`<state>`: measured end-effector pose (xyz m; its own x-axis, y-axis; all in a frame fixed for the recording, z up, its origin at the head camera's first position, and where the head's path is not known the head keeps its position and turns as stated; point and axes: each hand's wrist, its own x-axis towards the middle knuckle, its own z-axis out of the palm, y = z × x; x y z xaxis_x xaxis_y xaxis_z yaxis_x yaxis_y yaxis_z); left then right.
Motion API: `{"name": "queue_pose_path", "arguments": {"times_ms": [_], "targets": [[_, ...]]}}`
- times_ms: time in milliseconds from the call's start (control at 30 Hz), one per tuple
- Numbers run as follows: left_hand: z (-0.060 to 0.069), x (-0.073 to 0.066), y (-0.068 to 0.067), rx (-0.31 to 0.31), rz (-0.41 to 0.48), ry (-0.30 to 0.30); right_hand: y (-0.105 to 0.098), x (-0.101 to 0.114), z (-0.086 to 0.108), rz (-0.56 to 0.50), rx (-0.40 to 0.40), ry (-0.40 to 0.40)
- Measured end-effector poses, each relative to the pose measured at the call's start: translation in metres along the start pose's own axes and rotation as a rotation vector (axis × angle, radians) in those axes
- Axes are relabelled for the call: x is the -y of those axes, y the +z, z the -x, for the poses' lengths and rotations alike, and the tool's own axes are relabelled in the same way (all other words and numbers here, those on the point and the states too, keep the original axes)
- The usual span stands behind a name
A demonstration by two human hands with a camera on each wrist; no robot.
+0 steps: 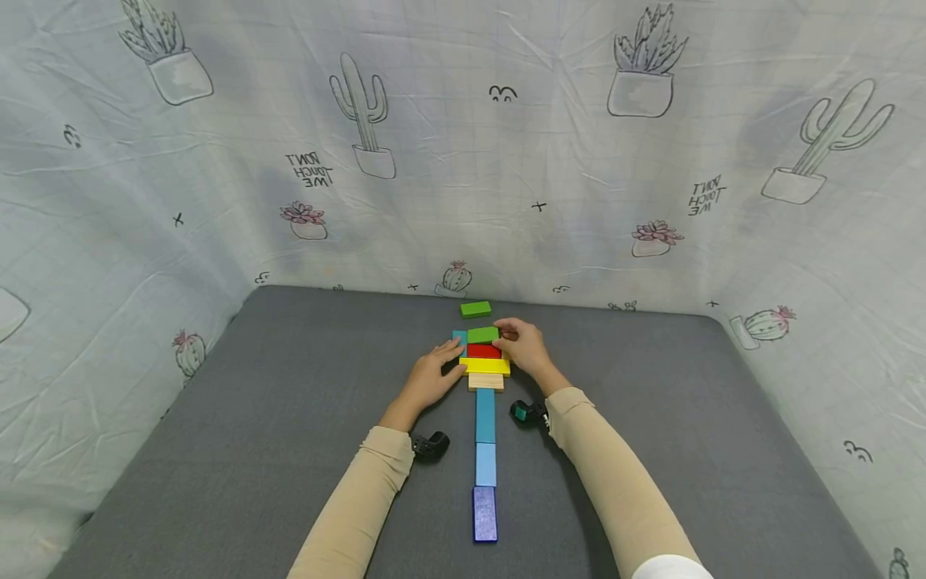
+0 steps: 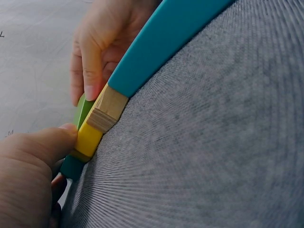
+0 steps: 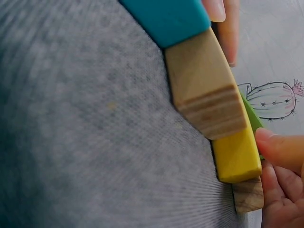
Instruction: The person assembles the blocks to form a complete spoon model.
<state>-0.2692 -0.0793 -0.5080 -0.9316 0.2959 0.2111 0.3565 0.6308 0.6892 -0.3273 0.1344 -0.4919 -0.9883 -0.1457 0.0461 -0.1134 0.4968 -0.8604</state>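
A line of flat blocks runs up the middle of the table: purple (image 1: 485,515), light blue (image 1: 486,465), teal (image 1: 485,416), then a plain wooden block (image 1: 485,383) and a yellow block (image 1: 483,366) set crosswise. Beyond the yellow one lies a red block (image 1: 483,351), with a green block (image 1: 481,335) at its far side. My right hand (image 1: 526,347) pinches the right end of that green block between thumb and fingers. On the left side, my left hand (image 1: 429,378) rests its fingertips on a teal upright block (image 1: 459,335), its thumb touching the yellow block's left end.
Another green block (image 1: 475,310) lies by itself near the table's far edge. Black wrist devices (image 1: 431,446) hang beneath both sleeves, close to the line of blocks. A white cloth printed with cacti (image 1: 463,161) surrounds the grey table (image 1: 304,386).
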Motion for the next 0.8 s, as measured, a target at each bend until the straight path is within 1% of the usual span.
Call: {"name": "queue_pose_path", "arguments": {"times_ms": [167,333,533,700,800], "targets": [[0.0008,-0.0002,-0.0006,-0.004,0.003,0.000,-0.0007,-0.0009,0.0001,0.000,0.033,0.002],[0.0001,-0.0004,-0.0008,-0.004,-0.001,0.003,-0.0026,-0.0007,0.0009,0.023,0.046,-0.003],[-0.0001,0.0010,0.0002,-0.014,-0.010,0.016,-0.0032,-0.0007,0.0017,0.039,0.067,0.017],[0.0001,0.0012,0.0006,-0.004,-0.017,0.011,-0.0035,-0.0002,0.0020,0.023,0.089,0.021],[-0.0003,0.0004,0.0000,-0.006,-0.016,0.010,-0.0035,-0.0002,0.0013,0.007,0.084,0.011]]}}
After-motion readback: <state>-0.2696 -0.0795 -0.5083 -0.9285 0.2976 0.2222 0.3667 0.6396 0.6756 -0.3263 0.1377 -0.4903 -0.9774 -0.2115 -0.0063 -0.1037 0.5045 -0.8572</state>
